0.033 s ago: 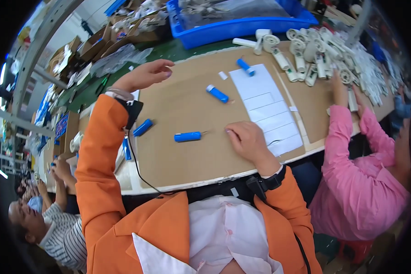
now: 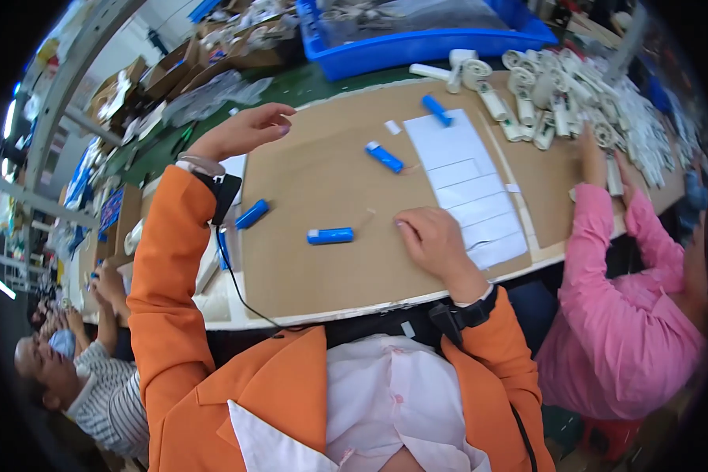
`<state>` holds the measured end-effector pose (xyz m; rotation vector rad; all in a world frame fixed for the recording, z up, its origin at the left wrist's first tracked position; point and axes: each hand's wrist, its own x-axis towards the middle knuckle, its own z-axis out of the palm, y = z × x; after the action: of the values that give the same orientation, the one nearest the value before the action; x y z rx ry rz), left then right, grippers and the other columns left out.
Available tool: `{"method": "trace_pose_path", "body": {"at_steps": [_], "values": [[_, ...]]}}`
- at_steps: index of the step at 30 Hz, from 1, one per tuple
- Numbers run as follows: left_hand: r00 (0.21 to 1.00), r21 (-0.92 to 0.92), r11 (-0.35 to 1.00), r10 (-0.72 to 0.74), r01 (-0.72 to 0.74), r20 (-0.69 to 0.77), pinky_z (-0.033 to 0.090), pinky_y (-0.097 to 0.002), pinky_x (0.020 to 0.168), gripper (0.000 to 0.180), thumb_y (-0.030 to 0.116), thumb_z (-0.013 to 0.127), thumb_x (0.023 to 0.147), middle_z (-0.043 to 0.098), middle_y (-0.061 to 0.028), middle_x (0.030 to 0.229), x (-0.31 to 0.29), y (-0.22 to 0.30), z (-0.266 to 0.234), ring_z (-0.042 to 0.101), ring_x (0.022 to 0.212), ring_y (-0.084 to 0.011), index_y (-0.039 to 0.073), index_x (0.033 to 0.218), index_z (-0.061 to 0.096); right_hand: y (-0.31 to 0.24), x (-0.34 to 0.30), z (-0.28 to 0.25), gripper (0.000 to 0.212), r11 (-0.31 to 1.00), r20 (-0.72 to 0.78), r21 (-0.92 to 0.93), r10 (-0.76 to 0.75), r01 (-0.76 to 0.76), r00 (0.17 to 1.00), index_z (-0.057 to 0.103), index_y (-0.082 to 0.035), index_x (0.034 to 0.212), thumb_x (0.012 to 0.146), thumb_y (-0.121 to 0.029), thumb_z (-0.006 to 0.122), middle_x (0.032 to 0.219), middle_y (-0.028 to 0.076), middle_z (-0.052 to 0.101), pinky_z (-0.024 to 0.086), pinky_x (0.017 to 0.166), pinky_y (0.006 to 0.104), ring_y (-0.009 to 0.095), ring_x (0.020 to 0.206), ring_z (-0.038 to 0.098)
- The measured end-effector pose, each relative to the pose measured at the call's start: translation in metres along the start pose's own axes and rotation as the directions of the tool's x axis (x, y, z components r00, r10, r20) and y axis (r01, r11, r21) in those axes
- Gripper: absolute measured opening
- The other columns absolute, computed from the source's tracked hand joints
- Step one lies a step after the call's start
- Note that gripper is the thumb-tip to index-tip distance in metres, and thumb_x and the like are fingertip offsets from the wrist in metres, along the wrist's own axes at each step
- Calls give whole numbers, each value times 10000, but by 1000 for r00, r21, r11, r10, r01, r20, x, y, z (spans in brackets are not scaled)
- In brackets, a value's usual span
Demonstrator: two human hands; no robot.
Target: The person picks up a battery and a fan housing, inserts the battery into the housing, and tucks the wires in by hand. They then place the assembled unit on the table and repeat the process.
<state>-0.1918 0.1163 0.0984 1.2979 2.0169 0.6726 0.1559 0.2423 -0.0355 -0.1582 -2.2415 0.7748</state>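
My left hand (image 2: 240, 132) hovers over the left part of a brown cardboard sheet (image 2: 307, 169), fingers stretched out and holding nothing. My right hand (image 2: 433, 244) rests on the sheet with its fingers curled under; whether anything is inside them is hidden. To its left lies a blue cylinder (image 2: 330, 236), which looks like a battery cell. Another blue cylinder (image 2: 385, 156) lies farther back, and one (image 2: 252, 214) sits on the sheet's left edge below my left hand. A white paper sheet (image 2: 464, 193) with ruled lines lies beside my right hand; a blue cylinder (image 2: 436, 110) is on its far end.
White plastic parts (image 2: 547, 90) are heaped at the back right, where a person in a pink sleeve (image 2: 598, 228) has both hands. A blue tray (image 2: 433, 49) stands at the back. Cardboard boxes (image 2: 169, 71) and a metal frame post (image 2: 82, 59) are at left, near another person in stripes (image 2: 110, 401).
The view has shifted slightly, so the table and the cylinders appear a little farther right. Both hands keep nearly the same pose.
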Motion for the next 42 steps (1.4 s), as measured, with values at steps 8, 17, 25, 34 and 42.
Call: {"method": "trace_pose_path", "body": {"at_steps": [8, 17, 25, 34, 42], "values": [[978, 366, 930, 34, 45, -206, 472, -359, 967, 527, 162, 643, 900, 584, -114, 1276, -140, -48, 21, 578, 1119, -230, 79, 1391, 472, -25, 6, -19, 253, 999, 192, -13, -47, 51, 980, 670, -95, 1059, 807, -80, 681, 1071, 121, 646, 502, 782, 408, 310, 946, 623], [929, 683, 680, 8, 266, -370, 500, -450, 843, 621, 139, 677, 816, 604, -163, 1092, -140, -57, 117, 597, 1004, -360, 103, 1393, 449, -89, 9, 29, 492, 947, 318, -49, -286, 317, 904, 604, -199, 1263, 785, -120, 694, 1087, 116, 595, 486, 840, 431, 312, 960, 580], [904, 781, 536, 76, 319, -421, 499, -454, 656, 554, 89, 547, 839, 612, -151, 819, -168, -79, 117, 623, 777, -329, 127, 1387, 471, -63, 6, 38, 442, 944, 413, -294, -13, 147, 910, 603, -158, 1254, 814, -115, 615, 925, 90, 595, 473, 780, 450, 291, 864, 575], [831, 690, 477, -197, 545, -520, 527, -489, 706, 447, 125, 596, 816, 663, -163, 933, -212, -90, 86, 654, 854, -364, 104, 1262, 572, -18, 61, 67, 302, 803, 250, -595, 175, 9, 952, 622, 32, 1090, 829, -115, 588, 958, 163, 631, 475, 832, 440, 355, 952, 577], [665, 417, 719, -84, 556, -742, 527, -472, 747, 319, 238, 610, 878, 678, -183, 963, -180, -81, 3, 655, 878, -385, 123, 1176, 624, 22, 82, 43, 266, 857, 150, -509, 188, -87, 971, 679, -48, 1015, 789, -186, 682, 1080, 184, 633, 494, 842, 450, 362, 983, 587]]}}
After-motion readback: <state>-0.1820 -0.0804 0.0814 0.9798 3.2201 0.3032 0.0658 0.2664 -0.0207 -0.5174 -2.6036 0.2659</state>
